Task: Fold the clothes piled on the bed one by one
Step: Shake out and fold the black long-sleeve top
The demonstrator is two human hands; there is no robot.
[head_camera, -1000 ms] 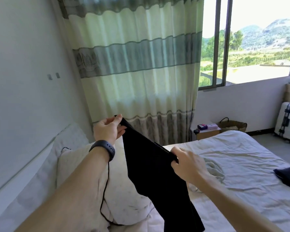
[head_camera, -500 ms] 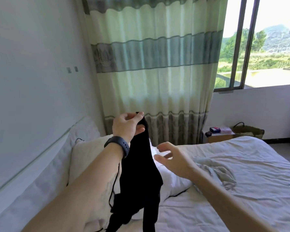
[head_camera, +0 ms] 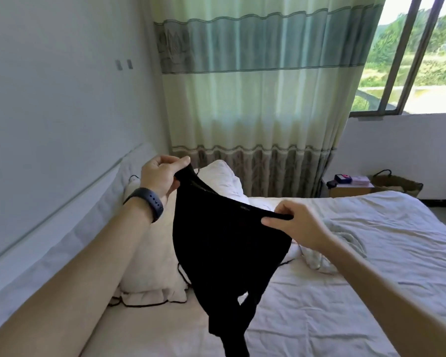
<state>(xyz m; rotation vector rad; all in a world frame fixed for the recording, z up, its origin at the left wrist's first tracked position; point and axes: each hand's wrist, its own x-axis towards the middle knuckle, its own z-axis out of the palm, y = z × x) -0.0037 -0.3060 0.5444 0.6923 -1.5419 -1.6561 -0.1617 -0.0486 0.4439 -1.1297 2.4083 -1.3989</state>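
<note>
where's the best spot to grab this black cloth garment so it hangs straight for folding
By the top hem of the black cloth garment, one end in each hand, coming from above. That edge is stretched between the left hand and the right hand, which pinch it, and the two leg parts hang limp below over the white-sheeted bed.

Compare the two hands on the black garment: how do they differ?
The left hand is held higher, the right hand lower. The left wrist wears a dark band; the right wrist is bare. Both pinch the top edge of the black garment, which hangs between them over the bed.
</note>
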